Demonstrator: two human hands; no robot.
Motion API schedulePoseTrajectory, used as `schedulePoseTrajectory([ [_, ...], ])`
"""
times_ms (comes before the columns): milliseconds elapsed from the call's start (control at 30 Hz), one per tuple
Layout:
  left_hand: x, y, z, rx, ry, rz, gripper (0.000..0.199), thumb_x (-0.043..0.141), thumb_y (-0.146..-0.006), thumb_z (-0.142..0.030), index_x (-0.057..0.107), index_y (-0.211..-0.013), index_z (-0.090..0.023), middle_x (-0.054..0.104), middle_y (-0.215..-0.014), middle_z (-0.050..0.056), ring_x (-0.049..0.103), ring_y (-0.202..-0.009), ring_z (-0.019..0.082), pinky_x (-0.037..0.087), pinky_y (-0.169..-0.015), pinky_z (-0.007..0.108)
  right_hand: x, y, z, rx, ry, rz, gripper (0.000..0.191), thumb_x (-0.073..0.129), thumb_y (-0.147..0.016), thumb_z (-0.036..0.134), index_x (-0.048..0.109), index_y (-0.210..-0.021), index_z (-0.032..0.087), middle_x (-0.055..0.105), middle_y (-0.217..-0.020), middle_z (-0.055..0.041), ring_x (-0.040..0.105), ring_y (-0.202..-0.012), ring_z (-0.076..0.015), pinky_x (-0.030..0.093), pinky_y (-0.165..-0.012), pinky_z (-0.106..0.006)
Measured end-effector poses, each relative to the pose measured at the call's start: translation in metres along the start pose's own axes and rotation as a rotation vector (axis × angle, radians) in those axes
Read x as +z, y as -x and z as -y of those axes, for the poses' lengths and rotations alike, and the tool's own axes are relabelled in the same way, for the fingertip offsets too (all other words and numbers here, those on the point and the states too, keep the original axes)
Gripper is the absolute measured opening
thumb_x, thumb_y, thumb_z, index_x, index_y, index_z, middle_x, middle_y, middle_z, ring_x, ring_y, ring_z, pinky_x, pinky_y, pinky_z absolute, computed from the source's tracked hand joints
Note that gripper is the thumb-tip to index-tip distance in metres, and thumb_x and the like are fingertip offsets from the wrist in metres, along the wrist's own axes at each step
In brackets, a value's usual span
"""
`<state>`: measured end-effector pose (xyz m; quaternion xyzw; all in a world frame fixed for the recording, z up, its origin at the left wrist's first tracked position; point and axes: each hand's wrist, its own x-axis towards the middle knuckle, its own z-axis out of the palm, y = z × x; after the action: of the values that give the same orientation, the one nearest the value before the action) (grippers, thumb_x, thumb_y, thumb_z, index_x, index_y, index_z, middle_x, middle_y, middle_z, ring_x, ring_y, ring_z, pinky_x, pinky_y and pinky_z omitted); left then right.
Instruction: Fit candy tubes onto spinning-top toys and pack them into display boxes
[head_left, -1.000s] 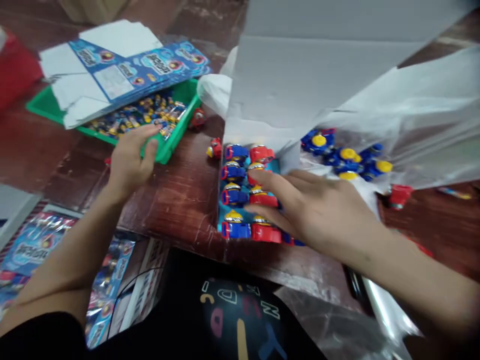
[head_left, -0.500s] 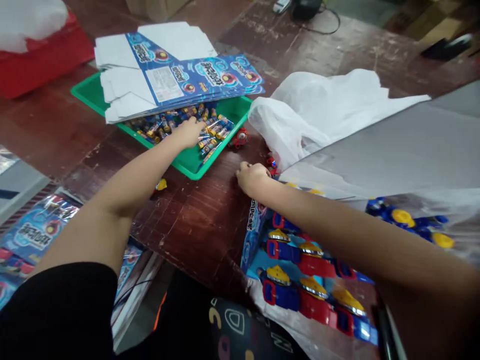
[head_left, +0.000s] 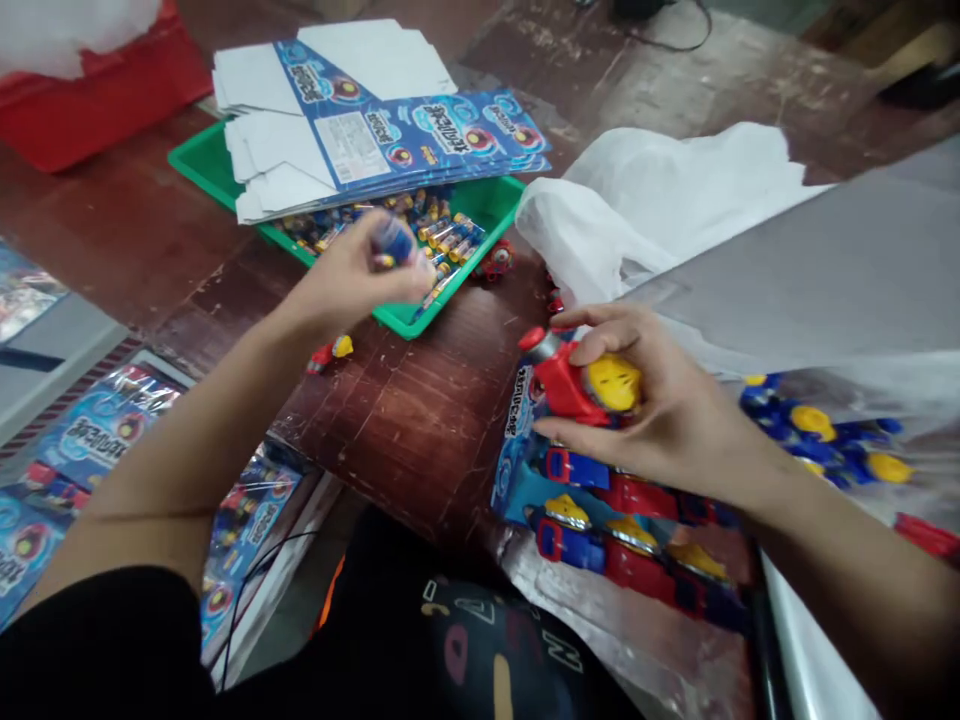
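Observation:
My left hand (head_left: pixel 360 270) is closed on a small blue tube (head_left: pixel 394 240), blurred by motion, over the near side of a green tray (head_left: pixel 409 325). Inside that tray lie many small blue and yellow tubes (head_left: pixel 454 235). In my right hand (head_left: pixel 660 400) is a red watch-like toy (head_left: pixel 562 385) with a yellow round top and a silver neck, gripped between thumb and fingers. Right below it an open blue display box (head_left: pixel 510 455) holds rows of red and blue toys (head_left: pixel 574 545) with yellow tops, partly hidden by my right hand and forearm.
Flattened printed cartons (head_left: pixel 427 140) lie across the tray. A white plastic bag (head_left: pixel 645 190) and a grey panel (head_left: pixel 840 270) stand at right, near blue and yellow toys (head_left: pixel 817 425). A loose red toy (head_left: pixel 324 358) lies on the table. At left are filled packages (head_left: pixel 97 430) and a red bin (head_left: pixel 105 100).
My left hand has lifted out of the tray with a blue tube. My right hand has come back from beside the bag and now holds the red toy above the display box.

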<state>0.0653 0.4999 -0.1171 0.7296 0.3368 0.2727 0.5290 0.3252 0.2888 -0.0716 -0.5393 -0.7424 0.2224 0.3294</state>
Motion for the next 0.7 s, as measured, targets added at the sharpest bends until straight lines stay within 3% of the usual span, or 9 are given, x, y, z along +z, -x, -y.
schedulePoseTrajectory([
  [67,0.025,0.050,-0.014,-0.123,0.282,0.143,0.038,0.083,-0.088,-0.036,0.054,-0.109,-0.022,0.076,-0.105,0.005,0.077,-0.095,0.022,0.064,-0.086,0.039,0.004,0.015,0.008,-0.119,0.085,-0.017,0.042,0.081,-0.087,0.028,0.052,-0.117,0.025,0.062,-0.135,-0.0124,0.064,-0.129,-0.0269,0.056,-0.105,-0.043],
  [167,0.060,0.098,-0.024,-0.196,0.357,0.339,0.034,0.083,-0.091,-0.038,0.058,-0.104,-0.019,0.078,-0.095,0.005,0.076,-0.086,0.018,0.059,-0.075,0.029,0.005,0.032,0.015,-0.176,0.038,0.069,0.040,0.073,-0.088,0.019,0.054,-0.123,0.024,0.068,-0.128,-0.0092,0.070,-0.118,-0.0216,0.059,-0.095,-0.035],
  [333,0.088,0.111,-0.050,-0.051,0.162,0.570,0.025,0.074,-0.098,-0.034,0.070,-0.115,-0.017,0.078,-0.100,0.006,0.073,-0.088,0.015,0.057,-0.078,0.025,-0.007,0.064,0.019,-0.217,-0.019,0.076,0.033,0.075,-0.089,0.019,0.056,-0.117,0.024,0.072,-0.118,-0.0069,0.072,-0.112,-0.0193,0.059,-0.091,-0.032],
  [467,0.106,0.119,-0.067,0.249,-0.157,0.478,0.022,0.069,-0.102,-0.031,0.069,-0.119,-0.017,0.077,-0.104,0.006,0.073,-0.089,0.016,0.058,-0.078,0.026,-0.003,0.096,0.022,-0.211,-0.055,-0.053,0.028,0.075,-0.089,0.019,0.057,-0.109,0.022,0.073,-0.108,-0.0056,0.073,-0.100,-0.0174,0.057,-0.082,-0.029],
  [633,0.133,0.123,-0.057,0.957,-0.555,0.259,0.032,0.068,-0.100,-0.015,0.061,-0.131,-0.020,0.077,-0.113,0.009,0.074,-0.097,0.020,0.061,-0.085,0.033,-0.006,0.121,0.029,0.251,-0.343,-0.097,0.034,0.080,-0.089,0.037,0.057,-0.107,0.019,0.070,-0.095,-0.0021,0.066,-0.079,-0.0142,0.054,-0.069,-0.028],
  [700,0.142,0.116,-0.053,1.089,-0.571,0.247,0.036,0.068,-0.098,-0.011,0.060,-0.132,-0.021,0.077,-0.117,0.009,0.074,-0.099,0.020,0.062,-0.088,0.036,-0.020,0.129,0.033,0.363,-0.427,-0.079,0.044,0.080,-0.090,0.048,0.058,-0.115,0.018,0.070,-0.100,-0.0041,0.068,-0.087,-0.0172,0.058,-0.076,-0.032],
])
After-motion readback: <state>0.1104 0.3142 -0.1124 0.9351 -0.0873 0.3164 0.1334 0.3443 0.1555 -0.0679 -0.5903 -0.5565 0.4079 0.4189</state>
